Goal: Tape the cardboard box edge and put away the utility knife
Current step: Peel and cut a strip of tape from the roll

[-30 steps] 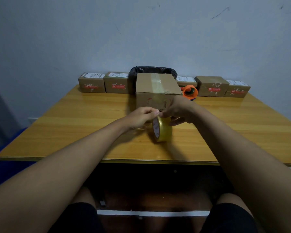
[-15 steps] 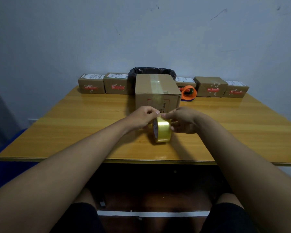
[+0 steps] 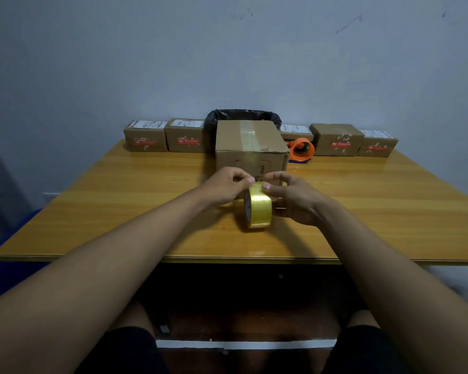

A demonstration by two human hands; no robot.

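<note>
A yellow tape roll (image 3: 257, 209) stands on its edge on the wooden table (image 3: 119, 206), just in front of the cardboard box (image 3: 250, 143). The box has clear tape along its top seam and down its front face. My left hand (image 3: 226, 186) pinches at the top of the roll from the left. My right hand (image 3: 292, 197) holds the roll from the right, thumb on its top. No utility knife shows in the view.
An orange tape dispenser (image 3: 303, 149) lies right of the box. A row of small cardboard boxes (image 3: 146, 139) lines the table's back edge against the wall. A black bag-lined bin (image 3: 241, 116) sits behind the big box.
My right hand has come back from the box's front face to the roll. The roll stayed in place, and my left hand kept pinching at its top.
</note>
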